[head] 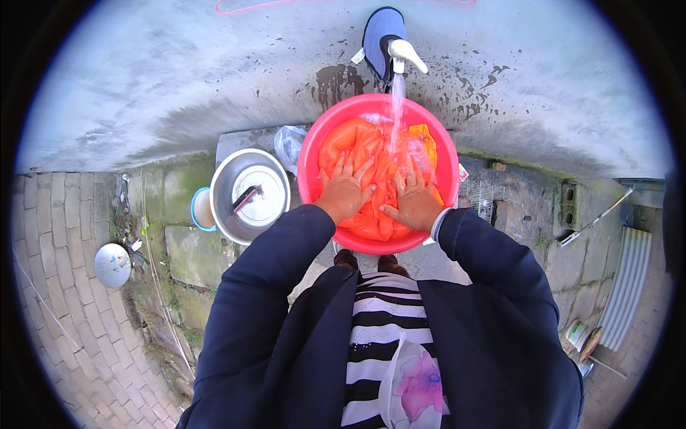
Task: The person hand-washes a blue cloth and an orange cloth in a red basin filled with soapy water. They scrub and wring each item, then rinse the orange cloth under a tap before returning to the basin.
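Observation:
An orange garment [348,134] lies bunched and wet inside a round pink plastic basin [309,177]. On its left part my left hand [345,187] rests palm down with the fingers spread. My right hand [412,195] presses flat on the cloth to the right, fingers also apart. Water [396,107] streams from a white tap [405,53] on the wall into the basin, just beyond my hands. Some suds show around the cloth. A yellow-orange patch of fabric [426,142] stands up along the far right side. Neither palm's underside is visible.
A metal basin [220,177] holding a dark-and-red brush [246,198] stands left of the pink one. A clear plastic bag [289,145] sits between them. Behind the tap hangs a blue cloth item [378,43]. A metal grate [482,195] lies on the right.

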The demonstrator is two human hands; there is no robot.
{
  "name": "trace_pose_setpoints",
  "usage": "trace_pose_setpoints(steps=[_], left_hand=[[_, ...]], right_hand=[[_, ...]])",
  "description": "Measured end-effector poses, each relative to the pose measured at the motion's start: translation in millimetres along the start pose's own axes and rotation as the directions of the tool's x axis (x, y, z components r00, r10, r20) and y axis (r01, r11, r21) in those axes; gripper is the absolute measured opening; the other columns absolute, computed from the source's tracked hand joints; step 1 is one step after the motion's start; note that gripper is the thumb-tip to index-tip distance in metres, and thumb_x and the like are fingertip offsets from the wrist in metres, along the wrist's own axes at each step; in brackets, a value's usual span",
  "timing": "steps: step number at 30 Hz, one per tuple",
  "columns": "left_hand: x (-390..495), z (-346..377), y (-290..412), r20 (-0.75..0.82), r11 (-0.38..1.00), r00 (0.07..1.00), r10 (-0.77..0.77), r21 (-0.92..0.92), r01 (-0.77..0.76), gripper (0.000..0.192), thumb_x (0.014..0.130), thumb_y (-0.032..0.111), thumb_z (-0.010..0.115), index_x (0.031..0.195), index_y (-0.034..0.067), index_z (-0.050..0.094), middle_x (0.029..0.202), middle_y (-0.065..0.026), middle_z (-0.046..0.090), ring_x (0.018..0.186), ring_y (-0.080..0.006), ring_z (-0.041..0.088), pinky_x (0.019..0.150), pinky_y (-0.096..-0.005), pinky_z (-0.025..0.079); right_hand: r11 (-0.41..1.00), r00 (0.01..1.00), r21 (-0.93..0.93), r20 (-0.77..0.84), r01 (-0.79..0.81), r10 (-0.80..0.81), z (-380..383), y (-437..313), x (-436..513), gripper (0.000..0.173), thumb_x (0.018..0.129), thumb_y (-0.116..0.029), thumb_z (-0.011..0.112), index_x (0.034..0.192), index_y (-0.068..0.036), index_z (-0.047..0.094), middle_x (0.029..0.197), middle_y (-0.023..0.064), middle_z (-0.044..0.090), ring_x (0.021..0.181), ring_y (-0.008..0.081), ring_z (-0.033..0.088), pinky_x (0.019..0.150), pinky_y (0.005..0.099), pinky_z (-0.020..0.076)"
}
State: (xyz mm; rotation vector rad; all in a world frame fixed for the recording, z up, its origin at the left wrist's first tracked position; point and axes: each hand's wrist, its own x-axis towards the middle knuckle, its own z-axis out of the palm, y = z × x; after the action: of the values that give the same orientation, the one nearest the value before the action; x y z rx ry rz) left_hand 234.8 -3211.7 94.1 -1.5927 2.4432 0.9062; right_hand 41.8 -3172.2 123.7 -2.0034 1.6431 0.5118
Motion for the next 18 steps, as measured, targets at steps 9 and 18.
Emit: trace_pose_setpoints(steps=[9,18], left_hand=[[49,62,-54,0.133,0.978,0.98,0.146,0.128,-0.163,0.073,0.093,0.044,0.05,0.151,0.011,0.021,0.154,-0.0268,0.016,0.14,-0.0416,0.023,0.114,-0.0424,0.026],[-2,-27,-6,0.078,0.997,0.995,0.062,-0.056,-0.058,0.07,0.09,0.041,0.057,0.15,0.018,0.028,0.148,-0.0276,0.032,0.139,-0.0416,0.027,0.113,-0.0448,0.027]], right_hand=[[0.996,0.995,-0.059,0.078,0.072,-0.068,-1,-9,12,0.086,0.093,-0.059,0.037,0.148,0.005,0.02,0.151,0.0313,0.021,0.138,0.0539,0.016,0.113,0.058,0.0165],[0.97,0.989,0.193,-0.06,0.147,-0.138,-44,23,-25,0.075,0.09,-0.044,0.058,0.147,-0.004,0.028,0.147,0.0307,0.029,0.134,0.0471,0.031,0.11,0.0471,0.0312]])
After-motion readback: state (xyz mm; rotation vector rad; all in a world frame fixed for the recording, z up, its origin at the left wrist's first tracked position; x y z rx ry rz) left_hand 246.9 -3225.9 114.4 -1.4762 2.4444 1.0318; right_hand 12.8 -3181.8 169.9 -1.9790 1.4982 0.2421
